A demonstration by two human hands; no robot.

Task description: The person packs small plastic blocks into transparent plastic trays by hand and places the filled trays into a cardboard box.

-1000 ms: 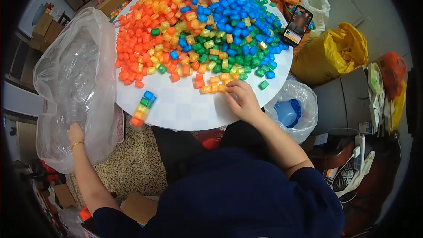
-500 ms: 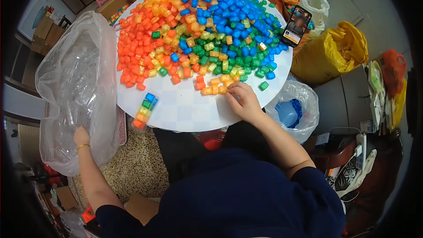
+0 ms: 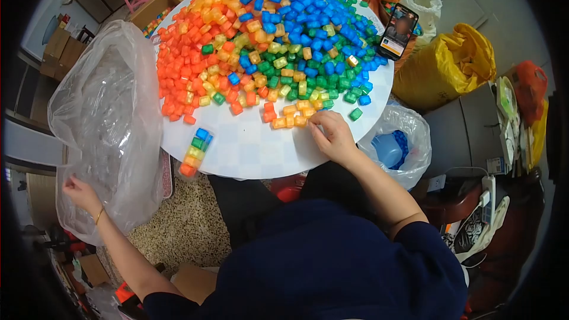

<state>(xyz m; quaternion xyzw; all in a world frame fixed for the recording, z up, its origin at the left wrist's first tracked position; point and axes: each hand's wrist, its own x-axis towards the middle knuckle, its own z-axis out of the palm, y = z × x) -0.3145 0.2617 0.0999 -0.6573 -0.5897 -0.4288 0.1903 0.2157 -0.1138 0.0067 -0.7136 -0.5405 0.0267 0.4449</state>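
Observation:
At the lower left side of the large clear plastic bag [image 3: 139, 92], my left hand [image 3: 83, 195] is closed, its fingertips pinched on the bag's edge. Clear plastic containers [image 3: 104, 142] show dimly inside. My right hand [image 3: 335, 136] rests at the table's front right, fingers loosely bent and thumb apart, holding nothing I can see. Just left of its fingertips sit several orange translucent blocks [image 3: 289, 121] and red ones [image 3: 269, 112]. A clear container [image 3: 196, 152] lies at the table's front left edge, filled with blue, green, yellow, orange and red blocks in a row.
A big heap of coloured blocks [image 3: 267, 41] covers the back of the round white table [image 3: 249, 154]. A phone [image 3: 398, 31] leans at the right edge. To the right stand a yellow sack [image 3: 444, 71] and a lined bin [image 3: 415, 148] with blue items.
My left hand has moved left and slightly down, from inside the bag to its edge. My right hand has shifted slightly right, leaving a small gap to the orange blocks.

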